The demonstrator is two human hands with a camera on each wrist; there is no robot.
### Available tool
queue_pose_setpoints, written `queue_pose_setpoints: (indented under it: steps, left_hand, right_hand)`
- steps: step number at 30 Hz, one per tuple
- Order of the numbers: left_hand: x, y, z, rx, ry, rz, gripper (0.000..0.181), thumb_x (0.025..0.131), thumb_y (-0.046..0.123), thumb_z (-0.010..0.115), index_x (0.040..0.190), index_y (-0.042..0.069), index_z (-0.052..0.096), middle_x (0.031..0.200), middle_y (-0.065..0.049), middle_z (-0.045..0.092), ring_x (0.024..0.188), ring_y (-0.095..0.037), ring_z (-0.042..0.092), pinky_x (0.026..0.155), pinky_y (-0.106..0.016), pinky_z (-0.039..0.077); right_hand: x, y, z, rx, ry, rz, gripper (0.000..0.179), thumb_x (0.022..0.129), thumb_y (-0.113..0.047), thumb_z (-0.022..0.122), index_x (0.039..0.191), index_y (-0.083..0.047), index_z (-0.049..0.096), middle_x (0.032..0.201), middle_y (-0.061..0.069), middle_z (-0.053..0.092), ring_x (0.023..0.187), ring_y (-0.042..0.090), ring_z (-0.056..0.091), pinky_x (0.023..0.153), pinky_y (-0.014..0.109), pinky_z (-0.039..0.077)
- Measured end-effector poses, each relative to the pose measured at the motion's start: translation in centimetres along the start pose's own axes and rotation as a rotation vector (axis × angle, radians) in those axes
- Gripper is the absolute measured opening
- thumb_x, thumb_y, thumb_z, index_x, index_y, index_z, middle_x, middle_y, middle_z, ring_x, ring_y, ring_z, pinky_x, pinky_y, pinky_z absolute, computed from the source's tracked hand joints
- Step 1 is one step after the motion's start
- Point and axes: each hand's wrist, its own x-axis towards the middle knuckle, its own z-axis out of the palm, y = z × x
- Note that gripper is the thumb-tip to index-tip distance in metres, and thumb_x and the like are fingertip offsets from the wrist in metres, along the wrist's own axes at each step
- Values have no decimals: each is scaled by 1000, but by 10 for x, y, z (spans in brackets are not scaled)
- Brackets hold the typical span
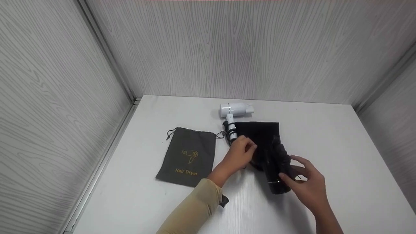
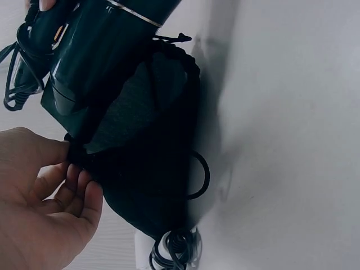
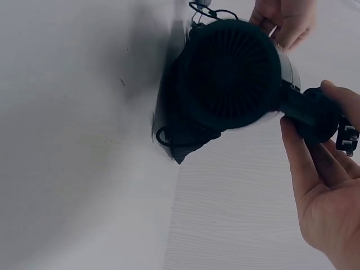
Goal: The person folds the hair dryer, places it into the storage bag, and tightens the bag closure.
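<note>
A: Hands?
B: Right hand (image 1: pixel 307 185) grips the black dryer (image 1: pixel 275 175) at its folded handle (image 3: pixel 312 112). Left hand (image 1: pixel 239 154) pinches the black pouch (image 1: pixel 260 131) by its rim.
A: Dryer location, handling?
B: Near right, above the table (image 1: pixel 341 146). Probably rigid, slick, moderately heavy; handle's the best hold. Pouch likely limp.
A: Text?
B: Grey pouch (image 1: pixel 187 156), left: "Hair Dryer".

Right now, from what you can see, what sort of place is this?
Probably a small work booth, though its wider surroundings don't show: wood-grain panels rise behind and on both sides of a white table, where the right hand holds a black hair dryer.
</note>
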Motion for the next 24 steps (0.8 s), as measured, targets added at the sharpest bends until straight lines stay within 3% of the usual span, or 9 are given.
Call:
queue_pose_setpoints:
  steps: [6, 10, 18, 24]
  left_hand:
    - [0, 3, -4, 4, 25, 10, 13, 105, 14, 66, 101, 5, 74, 92, -4, 60, 82, -7, 52, 75, -18, 46]
    - [-2, 7, -7, -14, 14, 12, 13, 106, 14, 65, 102, 6, 74, 93, -3, 61, 82, -7, 52, 75, -19, 47]
    - [-2, 14, -10, -36, 8, 15, 12, 107, 14, 63, 105, 6, 71, 96, -4, 63, 85, -8, 55, 77, -19, 48]
    - [-3, 13, -9, -27, 7, 32, 9, 107, 11, 63, 105, 5, 70, 97, -5, 64, 87, -8, 56, 79, -19, 49]
  right_hand:
    - [-4, -3, 4, -50, 15, -86, 50, 75, -6, 97, 117, -11, 69, 103, 7, 82, 94, -9, 70, 71, 15, 60]
    - [-5, 2, 6, -106, -3, -135, 41, 74, -4, 97, 105, -14, 72, 100, -1, 79, 91, -5, 71, 70, 14, 59]
    - [0, 6, 6, -131, -67, -135, 40, 74, 0, 95, 104, -19, 76, 101, -1, 80, 94, -1, 73, 72, 15, 60]
    - [4, 6, 1, -206, -68, -134, 40, 75, -3, 96, 105, -22, 77, 101, -1, 81, 94, 8, 76, 75, 12, 57]
